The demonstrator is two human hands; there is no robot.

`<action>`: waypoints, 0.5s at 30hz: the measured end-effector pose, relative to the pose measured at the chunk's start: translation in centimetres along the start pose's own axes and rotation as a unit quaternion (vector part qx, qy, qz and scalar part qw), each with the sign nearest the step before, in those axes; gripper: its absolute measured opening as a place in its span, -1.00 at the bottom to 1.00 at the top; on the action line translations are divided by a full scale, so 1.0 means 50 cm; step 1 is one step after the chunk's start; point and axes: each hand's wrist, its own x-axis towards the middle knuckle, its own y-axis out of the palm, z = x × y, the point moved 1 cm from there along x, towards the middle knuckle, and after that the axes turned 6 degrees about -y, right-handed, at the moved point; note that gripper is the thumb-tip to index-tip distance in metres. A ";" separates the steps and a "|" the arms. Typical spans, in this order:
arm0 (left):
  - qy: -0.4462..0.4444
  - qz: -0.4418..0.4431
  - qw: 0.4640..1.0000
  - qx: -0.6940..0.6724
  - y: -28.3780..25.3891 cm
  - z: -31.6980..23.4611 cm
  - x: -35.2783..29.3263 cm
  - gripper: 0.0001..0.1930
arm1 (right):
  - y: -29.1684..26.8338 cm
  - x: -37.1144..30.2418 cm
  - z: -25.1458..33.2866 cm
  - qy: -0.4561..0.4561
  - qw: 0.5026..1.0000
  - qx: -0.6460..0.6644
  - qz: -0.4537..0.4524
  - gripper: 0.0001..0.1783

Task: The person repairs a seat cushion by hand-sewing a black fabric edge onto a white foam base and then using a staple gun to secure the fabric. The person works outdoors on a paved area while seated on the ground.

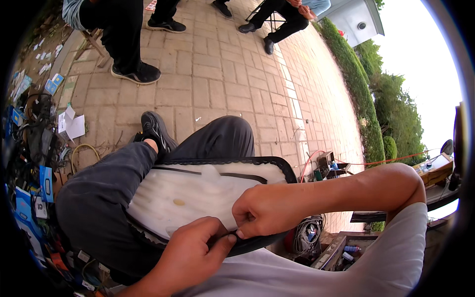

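Note:
Across my lap lies what looks like a scooter seat, underside up, with a whitish plastic base (190, 198). A black cover (269, 241) wraps over its rim, with a ragged or stitched edge along the far side. My left hand (195, 247) pinches the cover at the near rim, thumb and index finger together. Close beside it, my right hand (269, 210) is closed on the same stretch of edge, its fingers curled and the thumb pointing down. Whatever small part may be between the fingers is hidden.
Loose cables, blue boxes (46, 183) and a torn white carton (71, 123) litter the ground at left. On the right are a coil of cable (309, 231), a wooden box (334, 252) with cans and a small tool box (326, 163). Several people are ahead on the brick paving (208, 79).

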 end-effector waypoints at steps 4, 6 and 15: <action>-0.062 0.089 0.992 -0.068 -0.013 0.016 -0.004 -0.73 | 0.018 -0.009 -0.002 -0.044 0.998 0.007 -0.037 -0.63; -0.031 0.139 0.989 -0.024 -0.036 0.018 -0.004 -0.71 | 0.025 -0.017 0.005 -0.045 0.998 0.015 -0.047 -0.62; 0.052 0.132 0.985 0.099 -0.023 0.038 0.011 -0.76 | 0.100 -0.060 -0.056 -0.227 0.940 -0.185 -0.176 -0.72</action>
